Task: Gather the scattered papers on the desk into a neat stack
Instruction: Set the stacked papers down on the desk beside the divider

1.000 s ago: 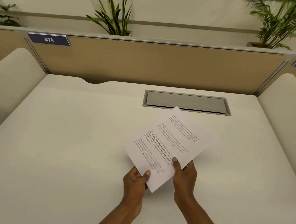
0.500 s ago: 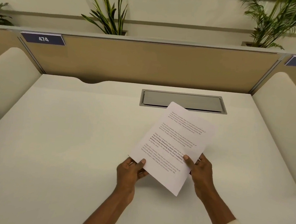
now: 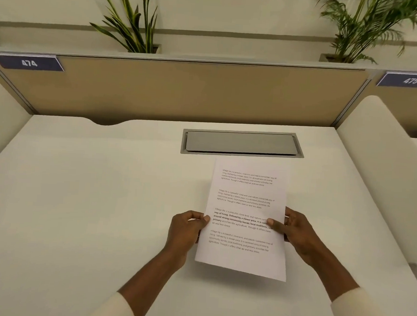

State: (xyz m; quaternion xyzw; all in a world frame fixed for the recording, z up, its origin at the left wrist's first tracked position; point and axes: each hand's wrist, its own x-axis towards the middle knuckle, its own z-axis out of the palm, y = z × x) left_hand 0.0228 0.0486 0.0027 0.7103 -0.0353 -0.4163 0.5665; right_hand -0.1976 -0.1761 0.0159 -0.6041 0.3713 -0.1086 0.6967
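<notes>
Head view: the papers (image 3: 245, 218), tilted toward 1 o'clock a second ago, have been squared to 12 o'clock above the desk (image 3: 77, 211), pinched at 9 o'clock by the left hand (image 3: 186, 228) and at 3 o'clock by the right hand (image 3: 295, 232), so the gathering is judged nearly finished.

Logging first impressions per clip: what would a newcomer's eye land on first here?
The printed papers, held over the middle of the white desk, left hand and right hand gripping opposite side edges. Behind them, a grey hatch sits in the desk.
</notes>
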